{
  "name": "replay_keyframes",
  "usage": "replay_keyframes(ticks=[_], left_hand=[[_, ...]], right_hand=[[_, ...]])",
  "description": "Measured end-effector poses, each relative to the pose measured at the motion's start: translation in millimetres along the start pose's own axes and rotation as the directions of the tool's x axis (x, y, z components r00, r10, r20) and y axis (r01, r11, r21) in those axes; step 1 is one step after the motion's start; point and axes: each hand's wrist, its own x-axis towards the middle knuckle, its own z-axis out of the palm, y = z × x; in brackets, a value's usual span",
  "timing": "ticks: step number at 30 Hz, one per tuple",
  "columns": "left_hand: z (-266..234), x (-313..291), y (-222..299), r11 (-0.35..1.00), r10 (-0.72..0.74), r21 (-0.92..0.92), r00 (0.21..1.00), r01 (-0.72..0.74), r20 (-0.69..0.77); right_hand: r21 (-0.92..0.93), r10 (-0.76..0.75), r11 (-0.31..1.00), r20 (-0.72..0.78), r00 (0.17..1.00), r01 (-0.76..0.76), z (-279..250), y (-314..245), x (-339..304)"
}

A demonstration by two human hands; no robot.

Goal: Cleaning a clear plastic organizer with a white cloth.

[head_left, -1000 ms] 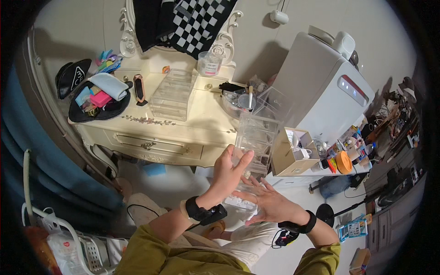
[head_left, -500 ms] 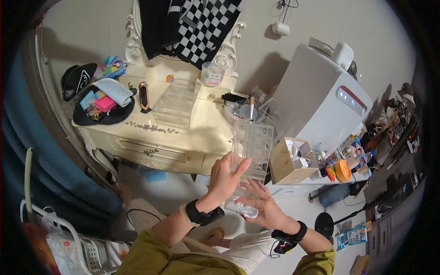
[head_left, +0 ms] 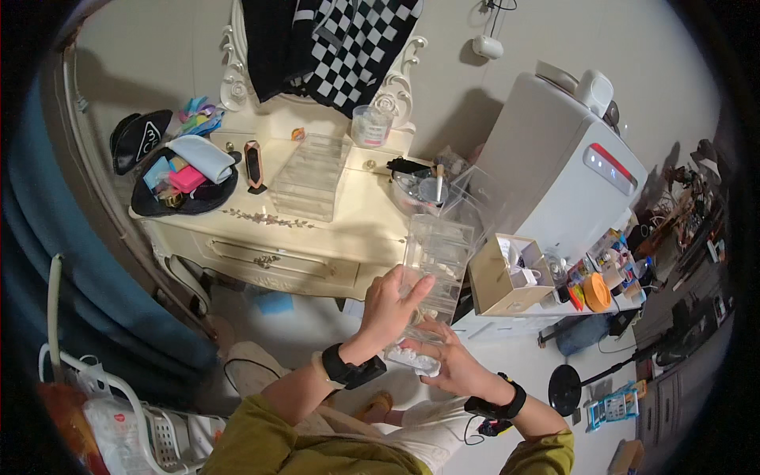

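A clear plastic organizer (head_left: 442,247) with several compartments is held up in front of the dressing table. My left hand (head_left: 389,307) grips its left side, thumb laid across the near part. Low at the organizer's near end is my right hand (head_left: 453,362), its fingers curled around a crumpled white tissue (head_left: 416,359) pressed against the plastic. Part of the tissue is hidden by the right fingers. A second clear organizer (head_left: 312,178) rests on the dressing table (head_left: 364,229).
Right of the organizer stand an open cardboard box (head_left: 507,291) and a tall white appliance (head_left: 546,158). A clear bowl (head_left: 412,194) with brushes sits behind it. At the table's left are a black bag (head_left: 186,198) with small items and a dark bottle (head_left: 253,166).
My right fingers and the tissue have shifted slightly at the organizer's near end. The organizer has tilted a little; my left hand keeps its grip.
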Motion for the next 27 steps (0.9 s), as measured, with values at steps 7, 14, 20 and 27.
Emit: replay_keyframes(ticks=[7, 14, 20, 27], left_hand=[[-2, 1, -5, 0.995, -0.013, -0.095, 1.000, 0.012, -0.009], [-3, 1, -4, 0.999, -0.039, -0.006, 0.999, 0.039, 0.035], [-2, -1, -14, 0.993, -0.082, -0.088, 0.996, 0.085, 0.036], [-2, 14, 6, 0.997, 0.044, 0.067, 0.996, -0.048, 0.072]], right_hand=[[-0.073, 0.046, 0.996, -0.111, 0.993, -0.055, 6, -16, 5], [-0.105, 0.055, 0.993, -0.066, 0.996, -0.062, 11, -10, 6], [-0.150, 0.029, 0.988, -0.054, 0.998, -0.037, 7, -6, 2], [-0.106, 0.053, 0.992, -0.099, 0.994, -0.063, 9, -2, 12]])
